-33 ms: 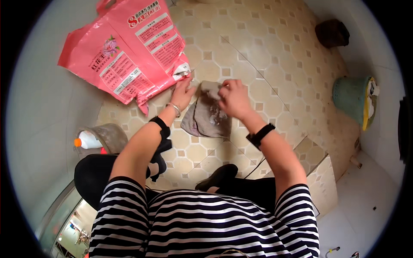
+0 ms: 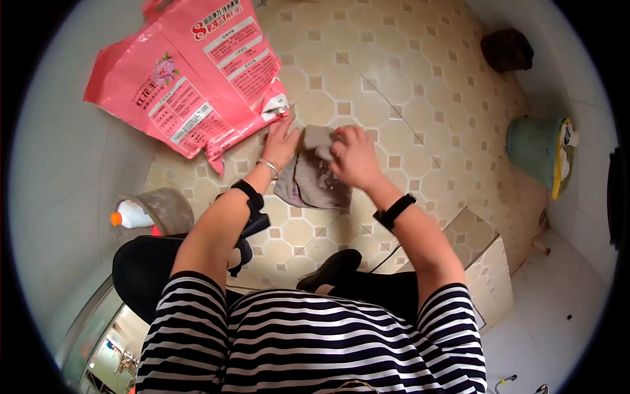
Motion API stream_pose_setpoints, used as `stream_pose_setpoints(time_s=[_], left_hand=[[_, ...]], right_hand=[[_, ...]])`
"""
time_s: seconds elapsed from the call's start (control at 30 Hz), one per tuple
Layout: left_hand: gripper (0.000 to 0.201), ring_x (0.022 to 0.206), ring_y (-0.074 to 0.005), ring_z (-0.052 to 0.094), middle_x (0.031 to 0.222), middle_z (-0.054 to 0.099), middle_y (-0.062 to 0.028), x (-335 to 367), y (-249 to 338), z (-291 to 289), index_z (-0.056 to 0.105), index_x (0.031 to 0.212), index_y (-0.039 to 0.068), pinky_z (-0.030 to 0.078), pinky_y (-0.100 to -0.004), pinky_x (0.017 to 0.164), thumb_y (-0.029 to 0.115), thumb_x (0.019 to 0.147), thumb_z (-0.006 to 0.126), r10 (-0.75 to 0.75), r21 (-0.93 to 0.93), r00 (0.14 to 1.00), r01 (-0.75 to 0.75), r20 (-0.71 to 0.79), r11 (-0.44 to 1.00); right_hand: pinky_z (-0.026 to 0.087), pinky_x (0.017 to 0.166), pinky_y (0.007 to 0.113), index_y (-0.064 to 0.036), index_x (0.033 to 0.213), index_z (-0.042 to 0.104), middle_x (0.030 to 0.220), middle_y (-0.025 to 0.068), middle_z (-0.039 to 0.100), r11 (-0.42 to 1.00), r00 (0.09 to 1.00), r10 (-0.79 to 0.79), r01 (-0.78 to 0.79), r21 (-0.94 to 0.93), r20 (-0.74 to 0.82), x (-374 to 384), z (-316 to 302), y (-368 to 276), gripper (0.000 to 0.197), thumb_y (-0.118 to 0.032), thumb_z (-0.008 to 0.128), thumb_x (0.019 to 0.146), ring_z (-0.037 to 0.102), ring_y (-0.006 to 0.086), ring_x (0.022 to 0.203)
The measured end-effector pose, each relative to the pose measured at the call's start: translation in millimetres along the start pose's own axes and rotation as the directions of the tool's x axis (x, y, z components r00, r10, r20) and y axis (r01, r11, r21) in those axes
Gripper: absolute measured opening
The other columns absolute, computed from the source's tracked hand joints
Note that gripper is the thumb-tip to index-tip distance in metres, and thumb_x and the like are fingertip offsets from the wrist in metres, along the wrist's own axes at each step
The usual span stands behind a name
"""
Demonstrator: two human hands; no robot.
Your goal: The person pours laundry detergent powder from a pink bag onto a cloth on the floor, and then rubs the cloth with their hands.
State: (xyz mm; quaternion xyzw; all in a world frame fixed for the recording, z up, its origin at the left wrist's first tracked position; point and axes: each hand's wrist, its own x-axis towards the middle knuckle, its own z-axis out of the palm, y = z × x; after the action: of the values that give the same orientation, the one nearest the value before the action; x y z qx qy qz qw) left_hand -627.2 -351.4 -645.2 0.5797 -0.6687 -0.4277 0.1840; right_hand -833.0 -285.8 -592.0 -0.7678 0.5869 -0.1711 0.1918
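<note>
A damp-looking grey-brown cloth (image 2: pixel 312 180) lies folded on the tiled floor in front of me. White powder or foam shows on its upper face. My right hand (image 2: pixel 355 157) is over the cloth's right upper side, fingers curled onto the fabric. On the cloth's left, my left hand (image 2: pixel 281 146) has its fingers stretched out beside the cloth's edge, and their tips reach the lower corner of a large pink plastic bag (image 2: pixel 197 79). Whether they press on that bag is unclear.
At the left stands a greyish bucket (image 2: pixel 172 209) with a white bottle (image 2: pixel 134 214) with an orange cap. A green bucket (image 2: pixel 535 148) and a dark container (image 2: pixel 506 51) stand along the right wall. My shoe (image 2: pixel 333 268) is on the near floor.
My right hand has shifted slightly toward me and left. The cloth's top part is now bunched lower, and less of the white patch shows. My left hand has hardly moved.
</note>
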Motion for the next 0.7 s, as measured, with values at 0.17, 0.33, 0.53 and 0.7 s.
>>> stream_pose_setpoints(time_s=[0.17, 0.33, 0.53, 0.7], left_hand=[[0.043, 0.110, -0.0318, 0.041, 0.117, 0.046, -0.0115, -33, 16, 52, 0.053, 0.118, 0.015, 0.031, -0.0436, 0.092, 0.028, 0.077, 0.056, 0.388, 0.385, 0.917, -0.392, 0.091, 0.836], [0.033, 0.096, -0.0256, 0.043, 0.098, 0.050, -0.0055, -12, 1, 73, 0.057, 0.106, 0.019, 0.032, -0.0425, 0.080, 0.031, 0.075, 0.056, 0.478, 0.560, 0.877, -0.423, 0.053, 0.713], [0.031, 0.095, -0.0316, 0.046, 0.099, 0.051, -0.0105, 30, 28, 53, 0.055, 0.105, 0.010, 0.036, -0.0393, 0.080, 0.026, 0.079, 0.054, 0.279, 0.381, 0.938, -0.339, 0.207, 0.860], [0.044, 0.101, -0.0377, 0.044, 0.106, 0.045, -0.0238, -28, 18, 40, 0.044, 0.118, 0.000, 0.035, -0.0418, 0.089, 0.018, 0.080, 0.056, 0.028, 0.205, 0.962, 0.029, -0.273, 0.978]], right_hand=[[0.034, 0.085, 0.047, -0.0117, 0.085, 0.058, 0.115, 0.0073, 0.049, 0.996, 0.992, 0.036, -0.045, -0.072, -0.122, -33, 66, 1, 0.029, -0.030, 0.064, 0.063, 0.041, 0.0317, 0.110], [0.037, 0.076, 0.043, -0.0161, 0.087, 0.057, 0.103, 0.0021, 0.056, 0.988, 0.987, 0.060, -0.081, -0.135, -0.149, -10, 82, 28, 0.022, -0.029, 0.059, 0.069, 0.048, 0.0273, 0.097], [0.044, 0.071, 0.041, -0.0114, 0.087, 0.056, 0.090, 0.0071, 0.061, 0.953, 0.945, 0.295, -0.301, 0.029, 0.140, 36, 50, 35, 0.022, -0.029, 0.057, 0.073, 0.055, 0.0289, 0.084], [0.043, 0.085, 0.039, -0.0120, 0.115, 0.054, 0.097, 0.0135, 0.059, 0.462, 0.791, 0.489, -0.593, 0.660, 0.368, 3, 34, 23, 0.049, -0.039, 0.062, 0.075, 0.054, 0.0302, 0.091]])
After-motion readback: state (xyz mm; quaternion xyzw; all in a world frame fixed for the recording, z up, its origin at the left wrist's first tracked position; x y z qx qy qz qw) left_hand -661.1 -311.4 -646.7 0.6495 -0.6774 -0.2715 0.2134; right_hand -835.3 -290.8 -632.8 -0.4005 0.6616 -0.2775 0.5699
